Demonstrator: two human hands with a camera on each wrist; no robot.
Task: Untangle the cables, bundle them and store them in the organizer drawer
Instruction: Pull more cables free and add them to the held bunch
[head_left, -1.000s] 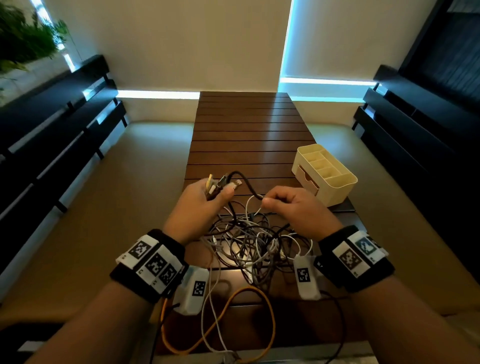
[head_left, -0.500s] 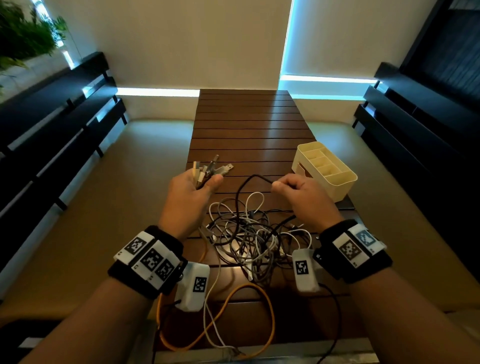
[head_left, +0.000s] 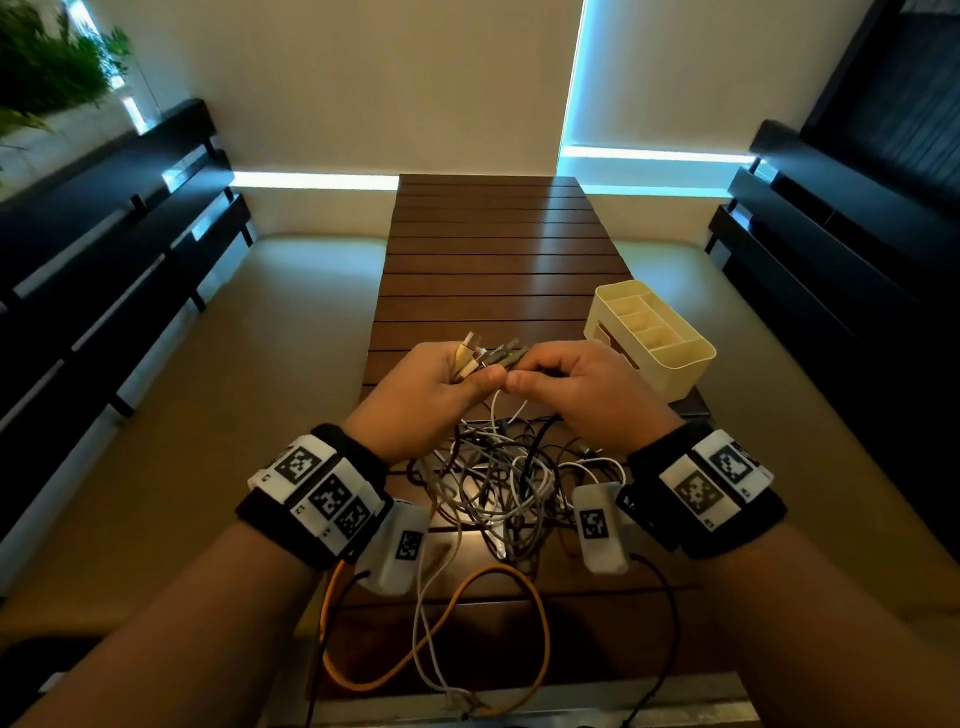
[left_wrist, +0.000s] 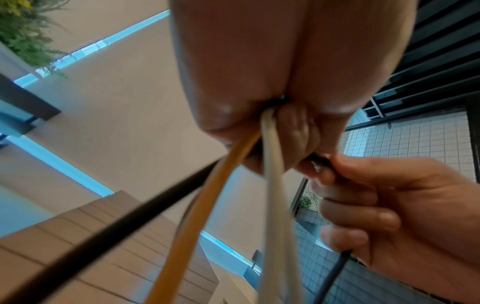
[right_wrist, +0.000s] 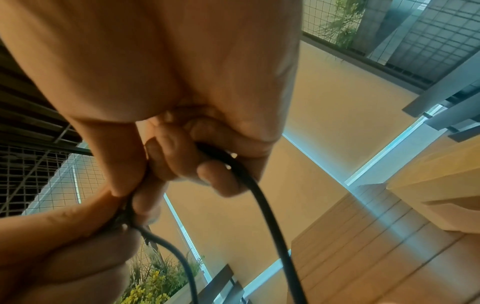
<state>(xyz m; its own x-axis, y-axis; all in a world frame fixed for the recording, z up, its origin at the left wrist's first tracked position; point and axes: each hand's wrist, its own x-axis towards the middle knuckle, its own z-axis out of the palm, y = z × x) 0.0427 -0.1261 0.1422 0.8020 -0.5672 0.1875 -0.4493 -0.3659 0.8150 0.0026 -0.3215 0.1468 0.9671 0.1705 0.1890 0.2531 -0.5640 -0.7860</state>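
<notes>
Both hands are raised together above the slatted wooden table (head_left: 488, 249), thumbs almost touching. Farthest left, the left hand (head_left: 426, 395) has its fingers curled round a bunch of cable plugs (head_left: 480, 353), whose metal and pale connector ends fan out above the fist; from the left wrist view an orange cable (left_wrist: 197, 216), a white cable (left_wrist: 275, 205) and a blurred dark cable (left_wrist: 109, 232) run down out of the bottom of that fist. Just beside it, the right hand (head_left: 587, 389) pinches a black cable (right_wrist: 262, 205) near its end, holding it against the left hand's bunch; the right wrist view shows the fingers (right_wrist: 182, 156) folded over this cable, which drops away in a curve below the palm. Below and between the two wrists lies the tangle of cables (head_left: 498, 483), grey, white and black strands knotted on the table, with the orange loop and a white strand trailing toward the near edge of the table. To the right of the hands, well clear of the tangle, the cream organizer (head_left: 649, 332) stands on the table with open compartments on top; its drawer front (head_left: 608, 338) faces the hands and looks closed, though it is partly hidden behind the right hand. Dark slatted benches (head_left: 104, 234) flank the table on both sides.
</notes>
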